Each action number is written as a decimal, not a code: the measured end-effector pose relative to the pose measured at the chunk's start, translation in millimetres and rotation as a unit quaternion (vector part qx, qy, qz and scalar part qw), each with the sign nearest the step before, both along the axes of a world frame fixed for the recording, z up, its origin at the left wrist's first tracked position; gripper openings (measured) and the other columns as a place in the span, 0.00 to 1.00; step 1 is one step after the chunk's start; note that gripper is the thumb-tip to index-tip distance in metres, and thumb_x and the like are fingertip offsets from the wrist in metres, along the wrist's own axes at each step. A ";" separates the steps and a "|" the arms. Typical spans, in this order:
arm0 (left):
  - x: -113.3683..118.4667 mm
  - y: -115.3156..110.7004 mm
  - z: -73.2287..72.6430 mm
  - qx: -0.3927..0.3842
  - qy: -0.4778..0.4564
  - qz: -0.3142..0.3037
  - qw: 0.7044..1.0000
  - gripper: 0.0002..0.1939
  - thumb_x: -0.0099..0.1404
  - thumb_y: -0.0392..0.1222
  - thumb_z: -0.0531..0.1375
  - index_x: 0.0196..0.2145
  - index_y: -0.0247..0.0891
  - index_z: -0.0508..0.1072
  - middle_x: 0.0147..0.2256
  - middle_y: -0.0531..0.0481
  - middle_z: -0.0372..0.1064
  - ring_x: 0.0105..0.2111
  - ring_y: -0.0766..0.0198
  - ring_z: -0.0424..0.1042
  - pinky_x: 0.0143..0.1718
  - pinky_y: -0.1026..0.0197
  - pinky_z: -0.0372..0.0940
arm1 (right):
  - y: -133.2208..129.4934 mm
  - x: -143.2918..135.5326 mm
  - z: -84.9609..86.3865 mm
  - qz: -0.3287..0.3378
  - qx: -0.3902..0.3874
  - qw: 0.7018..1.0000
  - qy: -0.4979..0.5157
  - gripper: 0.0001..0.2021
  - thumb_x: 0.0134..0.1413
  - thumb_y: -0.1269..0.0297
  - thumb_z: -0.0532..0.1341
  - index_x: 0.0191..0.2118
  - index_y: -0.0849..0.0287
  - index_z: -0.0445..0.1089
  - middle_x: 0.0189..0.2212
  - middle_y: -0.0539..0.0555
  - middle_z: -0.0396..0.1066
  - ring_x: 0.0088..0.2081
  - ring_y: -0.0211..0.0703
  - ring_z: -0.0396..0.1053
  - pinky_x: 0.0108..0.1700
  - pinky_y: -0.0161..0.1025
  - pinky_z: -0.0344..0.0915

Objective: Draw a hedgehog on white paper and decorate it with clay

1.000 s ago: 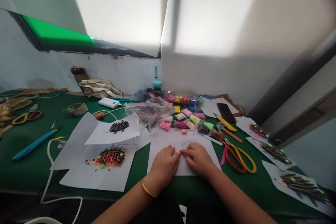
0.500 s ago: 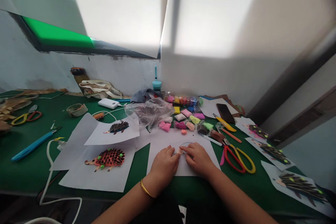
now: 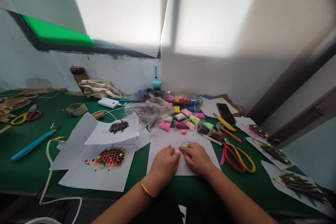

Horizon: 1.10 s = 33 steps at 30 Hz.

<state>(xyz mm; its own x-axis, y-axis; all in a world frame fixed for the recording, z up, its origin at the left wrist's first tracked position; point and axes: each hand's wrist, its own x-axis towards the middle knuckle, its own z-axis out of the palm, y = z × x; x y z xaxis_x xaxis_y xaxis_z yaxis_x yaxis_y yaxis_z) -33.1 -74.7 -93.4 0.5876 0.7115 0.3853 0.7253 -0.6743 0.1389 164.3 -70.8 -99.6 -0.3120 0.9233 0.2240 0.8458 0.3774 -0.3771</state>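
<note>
A white sheet [image 3: 157,143] lies in front of me with a partly covered drawing [image 3: 185,144] of an oval, patterned body. At the drawing's left end is a small patch of peach modelling clay [image 3: 179,152]. My left hand [image 3: 164,162] rests on the sheet left of the patch, fingers laid forward and thumb beside the clay. From the right, my right hand [image 3: 198,157] stretches its index finger onto the clay, its other fingers bent loosely. A small lump of orange-pink clay [image 3: 183,131] sits farther up the sheet.
Clay packets [image 3: 180,116] and a plastic bag [image 3: 151,110] lie beyond the sheet. To the right are scissors [image 3: 237,159], a white pen [image 3: 210,139], a yellow cutter [image 3: 224,122] and a phone [image 3: 225,112]. Hedgehog pictures [image 3: 107,159] flank both sides; a blue cutter [image 3: 34,145] lies left.
My right index finger has shifted slightly left over the clay patch. My left hand stays almost where it was, and the things around have not moved.
</note>
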 end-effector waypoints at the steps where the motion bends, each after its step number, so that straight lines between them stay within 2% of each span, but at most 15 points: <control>1: 0.0 0.0 0.0 -0.001 -0.003 0.000 1.000 0.14 0.66 0.35 0.56 0.48 0.40 0.72 0.46 0.41 0.72 0.51 0.49 0.70 0.51 0.45 0.68 | 0.3 0.2 0.2 -0.002 -0.001 1.000 0.004 0.20 0.56 0.70 0.57 0.53 0.49 0.72 0.37 0.53 0.69 0.42 0.46 0.63 0.45 0.42 0.57; 4: -0.1 -0.1 -0.2 -0.003 -0.012 -0.003 1.000 0.15 0.67 0.35 0.55 0.50 0.40 0.72 0.46 0.41 0.72 0.51 0.49 0.70 0.51 0.45 0.68 | 1.0 1.0 0.5 -0.001 0.001 1.000 0.017 0.21 0.56 0.70 0.56 0.55 0.50 0.70 0.37 0.54 0.69 0.42 0.46 0.63 0.45 0.41 0.58; 9: -0.3 0.0 -0.9 0.002 -0.018 -0.002 1.000 0.13 0.66 0.34 0.56 0.47 0.41 0.73 0.46 0.42 0.72 0.50 0.50 0.71 0.51 0.46 0.68 | 1.6 0.7 0.3 0.002 0.001 1.000 -0.003 0.18 0.56 0.69 0.57 0.51 0.49 0.73 0.36 0.53 0.69 0.41 0.46 0.63 0.45 0.42 0.57; 14: -0.4 0.5 -2.0 0.002 -0.024 -0.005 1.000 0.14 0.66 0.35 0.56 0.48 0.41 0.72 0.46 0.42 0.71 0.50 0.50 0.71 0.50 0.45 0.68 | 2.2 1.6 0.5 -0.002 0.001 1.000 0.027 0.19 0.57 0.70 0.56 0.53 0.51 0.73 0.36 0.54 0.70 0.41 0.46 0.64 0.45 0.42 0.58; 18: -0.5 0.6 -1.9 -0.003 -0.016 -0.003 1.000 0.12 0.65 0.34 0.56 0.46 0.40 0.73 0.46 0.42 0.71 0.50 0.50 0.70 0.50 0.46 0.68 | 2.3 2.5 0.6 0.005 0.003 1.000 0.024 0.17 0.57 0.70 0.56 0.49 0.50 0.75 0.35 0.54 0.70 0.40 0.46 0.64 0.44 0.42 0.59; 21: -0.7 0.5 -1.9 -0.004 -0.011 0.001 1.000 0.14 0.65 0.35 0.57 0.49 0.41 0.72 0.46 0.42 0.71 0.50 0.50 0.70 0.50 0.46 0.68 | 2.0 3.0 0.9 0.008 0.014 0.999 0.029 0.17 0.58 0.69 0.56 0.49 0.51 0.75 0.35 0.54 0.70 0.40 0.45 0.64 0.44 0.42 0.59; 33: -1.6 0.4 -1.6 -0.016 -0.002 0.001 1.000 0.15 0.66 0.35 0.56 0.50 0.41 0.71 0.47 0.42 0.71 0.51 0.49 0.70 0.52 0.46 0.67 | -0.2 7.7 -1.9 0.029 0.027 0.996 0.075 0.17 0.54 0.72 0.56 0.44 0.51 0.78 0.33 0.54 0.71 0.39 0.47 0.65 0.44 0.44 0.62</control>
<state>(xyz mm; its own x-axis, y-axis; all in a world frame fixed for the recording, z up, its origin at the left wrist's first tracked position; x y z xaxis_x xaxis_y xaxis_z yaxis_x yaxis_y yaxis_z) -34.7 -74.3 -95.0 0.5843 0.7251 0.3645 0.7266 -0.6674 0.1631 172.1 -71.0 -101.5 -0.3245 0.8896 0.3214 0.7572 0.4479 -0.4754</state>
